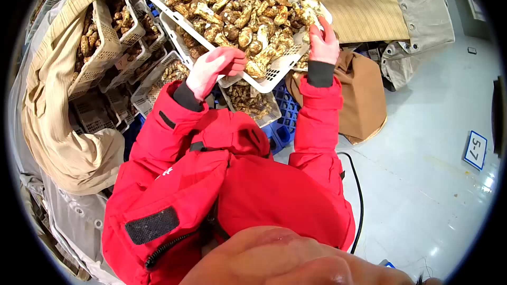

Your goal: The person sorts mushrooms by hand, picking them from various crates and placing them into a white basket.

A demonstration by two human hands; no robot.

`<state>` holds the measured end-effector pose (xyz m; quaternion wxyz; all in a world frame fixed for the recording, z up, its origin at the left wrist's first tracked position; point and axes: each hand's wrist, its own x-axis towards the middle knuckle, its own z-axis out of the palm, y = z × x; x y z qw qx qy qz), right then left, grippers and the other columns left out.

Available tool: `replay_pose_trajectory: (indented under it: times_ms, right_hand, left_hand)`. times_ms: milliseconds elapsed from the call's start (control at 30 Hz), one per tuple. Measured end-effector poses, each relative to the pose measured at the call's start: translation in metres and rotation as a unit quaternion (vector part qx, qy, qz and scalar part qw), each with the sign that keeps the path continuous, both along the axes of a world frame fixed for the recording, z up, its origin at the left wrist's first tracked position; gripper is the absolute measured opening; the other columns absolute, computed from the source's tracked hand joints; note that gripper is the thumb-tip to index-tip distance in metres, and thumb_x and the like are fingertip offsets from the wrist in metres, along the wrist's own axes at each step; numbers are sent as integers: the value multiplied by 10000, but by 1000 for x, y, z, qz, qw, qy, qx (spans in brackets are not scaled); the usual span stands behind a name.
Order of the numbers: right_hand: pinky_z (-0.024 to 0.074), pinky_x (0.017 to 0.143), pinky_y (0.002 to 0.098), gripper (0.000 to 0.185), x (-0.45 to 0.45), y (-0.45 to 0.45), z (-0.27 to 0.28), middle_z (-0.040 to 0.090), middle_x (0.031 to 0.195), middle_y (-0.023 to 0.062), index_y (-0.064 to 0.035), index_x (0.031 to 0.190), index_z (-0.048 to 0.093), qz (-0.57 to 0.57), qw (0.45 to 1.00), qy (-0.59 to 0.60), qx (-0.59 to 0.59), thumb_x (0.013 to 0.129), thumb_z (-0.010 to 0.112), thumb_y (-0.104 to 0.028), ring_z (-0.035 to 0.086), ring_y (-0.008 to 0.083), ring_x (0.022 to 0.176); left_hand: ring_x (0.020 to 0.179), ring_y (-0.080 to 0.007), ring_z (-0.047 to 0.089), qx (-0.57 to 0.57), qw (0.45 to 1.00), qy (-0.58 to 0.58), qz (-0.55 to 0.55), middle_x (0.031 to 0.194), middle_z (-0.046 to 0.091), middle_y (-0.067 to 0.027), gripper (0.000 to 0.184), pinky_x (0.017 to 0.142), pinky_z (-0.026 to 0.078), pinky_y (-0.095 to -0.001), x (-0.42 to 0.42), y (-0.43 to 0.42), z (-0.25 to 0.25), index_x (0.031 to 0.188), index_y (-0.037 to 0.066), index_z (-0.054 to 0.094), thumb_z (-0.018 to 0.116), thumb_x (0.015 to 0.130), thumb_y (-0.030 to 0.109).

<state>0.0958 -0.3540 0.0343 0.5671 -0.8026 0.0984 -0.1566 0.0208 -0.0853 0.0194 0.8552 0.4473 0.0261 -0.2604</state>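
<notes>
Mushroom crate (pixel 273 77), long axis slanting down-right

**Single head-worn view, angled steeply down**

The wide view looks forward and down from the person's head, its round frame edged in black. Nearest is part of the person's face (pixel 253 264) at the bottom edge, then the red jacket (pixel 285 195) mid-frame; farther off, near the top, are the left hand (pixel 216 68), right hand (pixel 324 45) and white crate (pixel 275 78). Floor (pixel 417 137) shows rightward.
</notes>
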Motion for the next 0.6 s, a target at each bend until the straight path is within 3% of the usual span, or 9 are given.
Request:
replay_pose_trajectory:
  times_ms: [100,133,233,300,400,433,500,533,600]
  right_hand:
    - [455,601,206,440,-23,11,20,633,1009,163,19,1293,434,161,933,52,318,915,539,-180,575,101,699]
    - [472,602,221,472,-32,26,24,637,998,159,11,1306,416,162,924,40,344,936,507,-269,584,121,686]
    - [486,631,214,429,-49,44,10,572,1158,140,-55,1338,398,191,872,87,443,957,457,-245,600,154,821]
    - [496,631,248,468,-54,74,22,619,1056,115,-35,1336,400,164,854,67,489,936,507,-254,608,139,753]
    - [458,549,200,458,-64,89,18,601,1029,74,-34,1330,420,260,858,126,425,929,523,-230,590,94,712]
    - [434,520,183,459,-72,99,19,591,1013,44,-39,1332,430,239,883,151,375,922,536,-217,564,68,680]
    - [434,554,182,439,-72,113,10,590,1002,24,-41,1322,451,275,920,148,236,918,535,-191,548,66,698]
    - [449,605,196,414,-75,109,1,596,1049,44,-31,1307,463,307,884,155,315,916,521,-154,568,85,748]
    - [460,643,209,398,-62,98,9,597,1118,109,-21,1288,473,308,882,216,283,915,518,-153,600,128,822]
  left_hand:
    - [934,-158,578,8,999,-34,-23,1058,594,-104,426,852,452,-277,12,-14,11,1166,-55,506,527,912,286]
    - [978,-141,571,8,999,-36,-12,1076,596,-77,381,866,438,-267,17,-20,11,1155,-18,526,517,926,287]
    - [1062,-129,509,99,985,-141,-26,1150,556,-63,454,914,392,-277,28,-31,28,1212,1,497,501,925,353]
    - [890,-109,503,101,984,-147,23,978,576,-34,480,811,404,-246,32,-34,28,1176,-21,510,528,898,369]
    - [876,-111,532,134,985,-99,35,935,575,-14,408,768,427,-248,30,-23,19,1117,-5,532,562,897,338]
    - [991,-124,540,-39,998,-28,40,1053,588,-32,349,879,416,-259,26,-22,1,1190,-3,495,522,925,222]
    - [1023,-149,552,-125,990,58,43,1098,592,-65,324,913,416,-281,17,-1,2,1181,-14,494,506,928,187]
    - [1033,-182,566,-99,987,36,119,1129,587,-103,319,911,438,-310,13,5,-5,1180,-26,488,506,925,164]
    - [1007,-223,580,-129,980,47,140,1134,579,-143,343,857,478,-351,1,32,-1,1182,-37,482,535,913,168]
